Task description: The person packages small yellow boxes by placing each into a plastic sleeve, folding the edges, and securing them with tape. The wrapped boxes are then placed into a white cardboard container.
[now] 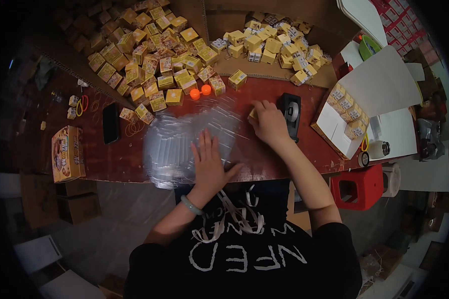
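Observation:
My left hand (208, 162) lies with fingers spread on a stack of clear plastic bags (172, 152) near the table's front edge. A bracelet circles that wrist. To the right of the bags, my right hand (272, 123) is curled around a small yellow box (253, 115), mostly hidden by the fingers. Just beside that hand stands a black tape dispenser (290, 113) with a roll in it. Two orange balls (200, 92) sit behind the bags, next to a heap of small yellow boxes (157, 74).
More small boxes (272, 45) fill a cardboard tray at the back. An opened white carton (336, 124) with rows of small boxes stands right. At left are a phone (111, 123), yellow-red scissors (82, 105) and an upright printed box (69, 154). A red stool (356, 188) stands below.

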### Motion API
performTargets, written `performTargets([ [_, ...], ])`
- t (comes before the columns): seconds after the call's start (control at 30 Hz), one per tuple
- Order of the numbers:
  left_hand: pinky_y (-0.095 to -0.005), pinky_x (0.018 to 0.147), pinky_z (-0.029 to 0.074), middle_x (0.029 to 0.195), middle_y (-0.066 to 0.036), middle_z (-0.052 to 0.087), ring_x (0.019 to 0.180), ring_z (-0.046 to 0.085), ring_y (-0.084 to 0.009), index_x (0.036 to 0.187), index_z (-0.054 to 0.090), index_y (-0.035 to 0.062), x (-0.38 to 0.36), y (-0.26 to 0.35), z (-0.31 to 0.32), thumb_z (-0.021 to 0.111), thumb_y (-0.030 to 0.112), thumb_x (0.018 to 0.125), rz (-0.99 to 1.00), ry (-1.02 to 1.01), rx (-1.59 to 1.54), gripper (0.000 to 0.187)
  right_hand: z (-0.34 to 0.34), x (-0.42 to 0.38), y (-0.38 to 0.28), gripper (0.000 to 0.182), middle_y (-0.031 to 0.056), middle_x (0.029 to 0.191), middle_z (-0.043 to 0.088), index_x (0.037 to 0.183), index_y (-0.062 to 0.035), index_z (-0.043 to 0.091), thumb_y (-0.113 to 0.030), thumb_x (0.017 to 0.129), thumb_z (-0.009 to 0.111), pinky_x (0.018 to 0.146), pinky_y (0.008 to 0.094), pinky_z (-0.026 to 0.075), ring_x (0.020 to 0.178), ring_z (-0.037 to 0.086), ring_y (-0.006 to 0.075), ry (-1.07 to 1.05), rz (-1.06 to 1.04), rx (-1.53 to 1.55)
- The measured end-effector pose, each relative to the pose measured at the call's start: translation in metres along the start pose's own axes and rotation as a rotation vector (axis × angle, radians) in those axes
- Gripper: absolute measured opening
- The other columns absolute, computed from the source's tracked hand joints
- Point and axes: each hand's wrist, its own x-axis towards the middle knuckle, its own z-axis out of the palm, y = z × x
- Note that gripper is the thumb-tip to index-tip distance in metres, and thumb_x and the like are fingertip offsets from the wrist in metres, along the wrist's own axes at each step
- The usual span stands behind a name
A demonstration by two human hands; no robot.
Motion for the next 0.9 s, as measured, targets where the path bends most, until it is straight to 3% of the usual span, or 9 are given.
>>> performTargets([
  [0.1,-0.0606,0.115,0.004,0.154,-0.036,0.012,0.147,0.007,-0.0444,0.144,0.02,-0.0174,0.019,0.017,0.022,0.064,0.068,0.076,-0.043,0.048,-0.026,0.117,0.029,0.031,0.005,0.041,0.0164,0.124,0.056,0.113,-0.0041,0.057,-0.013,0.077,0.073,0.1,0.0483,0.041,0.119,0.052,0.0367,-0.042,0.092,-0.1],
  [0.2,-0.0608,0.115,0.002,0.154,-0.036,0.011,0.147,0.006,-0.0439,0.143,0.019,-0.0177,0.024,0.017,0.034,0.065,0.068,0.074,-0.084,0.081,-0.037,0.12,0.045,0.019,-0.006,0.035,0.0256,0.137,0.045,0.105,0.0011,0.057,-0.017,0.078,0.071,0.106,0.0527,0.035,0.134,0.037,0.0425,0.277,-0.24,-0.044],
  [0.23,-0.0608,0.115,0.002,0.154,-0.035,0.011,0.148,0.006,-0.0436,0.143,0.02,-0.0178,0.022,0.018,0.036,0.066,0.069,0.073,-0.095,0.088,-0.042,0.121,0.056,0.012,-0.008,0.038,0.0315,0.149,0.027,0.105,0.0034,0.055,-0.019,0.079,0.071,0.114,0.0532,0.025,0.144,0.016,0.0479,0.104,-0.255,0.202],
  [0.37,-0.0599,0.116,0.002,0.155,-0.035,0.009,0.148,0.006,-0.0435,0.145,0.015,-0.0168,0.021,0.014,0.039,0.067,0.068,0.072,-0.07,0.105,-0.048,0.123,0.089,-0.007,-0.021,0.03,0.0378,0.15,0.021,0.09,0.0014,0.058,-0.022,0.08,0.074,0.115,0.0529,0.021,0.144,0.006,0.052,0.096,-0.089,0.343],
  [0.53,-0.0579,0.117,0.005,0.154,-0.032,0.015,0.146,0.014,-0.0429,0.145,0.017,-0.0133,0.023,0.017,0.03,0.082,0.052,0.064,-0.128,0.184,-0.247,0.122,0.048,-0.012,-0.03,0.025,0.0311,0.153,0.022,0.079,0.0024,0.061,-0.019,0.083,0.073,0.116,0.0495,0.019,0.146,0.007,0.0485,-0.039,-0.07,0.526],
  [0.63,-0.054,0.115,0.021,0.148,-0.026,0.033,0.14,0.031,-0.0388,0.144,0.022,-0.0083,0.019,0.013,0.008,0.09,0.036,0.055,-0.088,0.17,-0.39,0.121,-0.009,-0.024,-0.033,0.014,0.0277,0.155,0.022,0.083,-0.0005,0.067,-0.013,0.083,0.073,0.115,0.0483,0.022,0.146,0.014,0.0447,-0.049,-0.124,0.714],
  [0.73,-0.0447,0.103,0.044,0.132,-0.02,0.053,0.125,0.053,-0.0312,0.141,0.031,-0.0042,0.014,0.021,-0.037,0.09,0.026,0.061,-0.178,0.062,-0.756,0.104,-0.045,-0.053,-0.029,0.018,0.0227,0.157,0.024,0.1,-0.0035,0.069,-0.008,0.083,0.073,0.113,0.0449,0.028,0.145,0.024,0.0378,-0.049,-0.142,1.108],
  [0.8,-0.0362,0.094,0.048,0.124,-0.017,0.058,0.114,0.059,-0.0239,0.139,0.034,-0.0031,0.01,0.025,-0.047,0.082,0.017,0.074,-0.113,0.007,-0.994,0.083,-0.037,-0.073,-0.036,0.052,0.0188,0.156,0.027,0.13,-0.0061,0.057,-0.001,0.081,0.074,0.109,0.0398,0.035,0.139,0.038,0.0293,0.087,-0.065,1.471],
  [0.9,-0.0304,0.091,0.05,0.119,-0.013,0.062,0.109,0.061,-0.0176,0.135,0.038,-0.0031,0.0,0.026,-0.054,0.07,0.007,0.087,-0.169,-0.269,-1.237,0.058,-0.029,-0.088,-0.053,0.049,0.019,0.153,0.032,0.136,-0.0021,0.047,0.001,0.09,0.064,0.1,0.0347,0.046,0.127,0.052,0.0244,0.014,0.074,1.808],
])
